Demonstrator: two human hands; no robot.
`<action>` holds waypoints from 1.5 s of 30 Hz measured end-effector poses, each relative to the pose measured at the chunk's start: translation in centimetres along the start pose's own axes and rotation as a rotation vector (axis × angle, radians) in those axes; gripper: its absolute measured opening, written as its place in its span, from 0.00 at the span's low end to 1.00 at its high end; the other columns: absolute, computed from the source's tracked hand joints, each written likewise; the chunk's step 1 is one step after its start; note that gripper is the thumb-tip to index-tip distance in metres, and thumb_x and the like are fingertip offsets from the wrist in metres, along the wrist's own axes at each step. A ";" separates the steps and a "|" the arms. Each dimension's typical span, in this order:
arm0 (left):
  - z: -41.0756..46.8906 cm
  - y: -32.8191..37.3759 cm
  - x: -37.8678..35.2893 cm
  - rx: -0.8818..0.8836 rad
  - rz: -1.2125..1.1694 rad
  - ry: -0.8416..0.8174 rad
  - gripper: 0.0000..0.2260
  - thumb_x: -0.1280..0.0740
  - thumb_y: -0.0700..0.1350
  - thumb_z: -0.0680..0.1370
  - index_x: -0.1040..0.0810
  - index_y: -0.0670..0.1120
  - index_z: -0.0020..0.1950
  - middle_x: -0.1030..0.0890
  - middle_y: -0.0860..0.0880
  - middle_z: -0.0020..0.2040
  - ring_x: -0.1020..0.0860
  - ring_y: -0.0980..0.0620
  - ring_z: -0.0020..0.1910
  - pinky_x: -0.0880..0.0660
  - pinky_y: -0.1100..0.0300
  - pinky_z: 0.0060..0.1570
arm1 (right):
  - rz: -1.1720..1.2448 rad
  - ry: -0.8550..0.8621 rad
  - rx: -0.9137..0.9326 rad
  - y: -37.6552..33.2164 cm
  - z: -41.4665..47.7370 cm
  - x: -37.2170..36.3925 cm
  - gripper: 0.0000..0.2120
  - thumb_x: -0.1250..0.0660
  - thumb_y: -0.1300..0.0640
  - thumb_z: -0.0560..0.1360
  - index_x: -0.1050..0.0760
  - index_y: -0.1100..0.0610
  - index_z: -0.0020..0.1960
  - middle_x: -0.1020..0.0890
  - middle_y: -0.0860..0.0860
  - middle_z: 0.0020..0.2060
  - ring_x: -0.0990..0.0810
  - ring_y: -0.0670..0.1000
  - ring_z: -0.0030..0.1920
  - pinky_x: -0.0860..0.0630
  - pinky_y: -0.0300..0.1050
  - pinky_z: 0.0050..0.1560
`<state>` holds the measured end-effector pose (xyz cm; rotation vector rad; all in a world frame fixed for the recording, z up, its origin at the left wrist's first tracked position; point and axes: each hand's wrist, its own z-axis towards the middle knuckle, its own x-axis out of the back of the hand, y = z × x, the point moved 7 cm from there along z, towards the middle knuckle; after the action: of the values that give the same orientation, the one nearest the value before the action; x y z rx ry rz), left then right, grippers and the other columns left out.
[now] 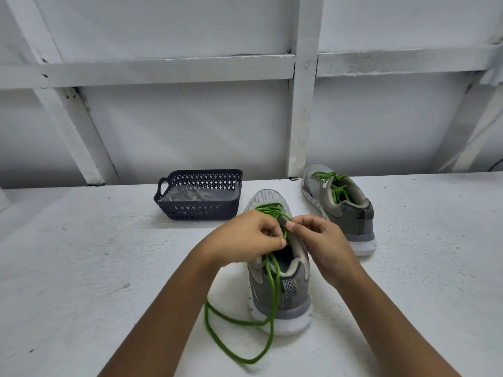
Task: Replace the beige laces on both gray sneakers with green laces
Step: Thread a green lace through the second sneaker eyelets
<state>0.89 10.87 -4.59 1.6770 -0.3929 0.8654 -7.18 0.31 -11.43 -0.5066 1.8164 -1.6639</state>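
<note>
beige laces [187, 196] in dark basket [198, 210]

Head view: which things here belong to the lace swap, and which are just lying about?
In the job: near sneaker; green lace, pinched by left hand and right hand; far sneaker, already laced green.
Lying about: dark basket holding pale laces, on the white table.
</note>
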 end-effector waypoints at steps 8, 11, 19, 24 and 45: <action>-0.5 1.2 -0.6 -0.021 0.323 -0.040 0.05 0.37 0.50 0.78 0.23 0.52 0.46 0.24 0.56 0.38 0.28 0.59 0.36 0.32 0.63 0.37 | -0.002 -0.005 0.005 -0.2 -0.2 0.0 0.05 0.29 0.64 0.71 0.22 0.63 0.46 0.20 0.60 0.42 0.22 0.55 0.44 0.25 0.51 0.52; -0.3 0.6 -0.7 0.020 0.199 -0.093 0.07 0.34 0.50 0.77 0.19 0.49 0.42 0.22 0.52 0.35 0.28 0.58 0.32 0.32 0.63 0.33 | -0.003 -0.005 0.001 -0.2 -0.2 0.0 0.03 0.30 0.64 0.72 0.22 0.62 0.45 0.20 0.58 0.41 0.21 0.53 0.43 0.25 0.47 0.50; -1.7 1.3 4.5 -0.082 -0.541 0.028 0.11 0.34 0.47 0.72 0.15 0.47 0.35 0.20 0.54 0.31 0.27 0.59 0.31 0.30 0.65 0.34 | -0.176 0.000 0.072 -1.6 -0.4 -0.3 0.04 0.30 0.62 0.73 0.24 0.56 0.45 0.24 0.50 0.35 0.25 0.45 0.37 0.27 0.34 0.39; -1.7 1.9 5.9 -0.056 -0.974 -0.040 0.16 0.39 0.49 0.71 0.19 0.42 0.52 0.16 0.46 0.49 0.17 0.54 0.42 0.22 0.63 0.41 | -0.400 -0.003 0.286 -7.1 -2.2 -1.8 0.11 0.38 0.46 0.76 0.21 0.48 0.40 0.22 0.41 0.30 0.26 0.39 0.34 0.30 0.38 0.41; -0.6 -1.4 2.9 -0.158 -0.739 0.078 0.10 0.41 0.43 0.78 0.22 0.41 0.46 0.24 0.52 0.30 0.27 0.56 0.31 0.29 0.64 0.35 | 0.306 -0.131 0.048 -12.6 2.8 -3.7 0.14 0.45 0.60 0.82 0.28 0.63 0.41 0.17 0.53 0.27 0.17 0.47 0.30 0.21 0.37 0.31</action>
<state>3.56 12.38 -3.47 1.4698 0.2113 0.3336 -4.16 -1.05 1.62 -0.2922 1.6611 -1.4284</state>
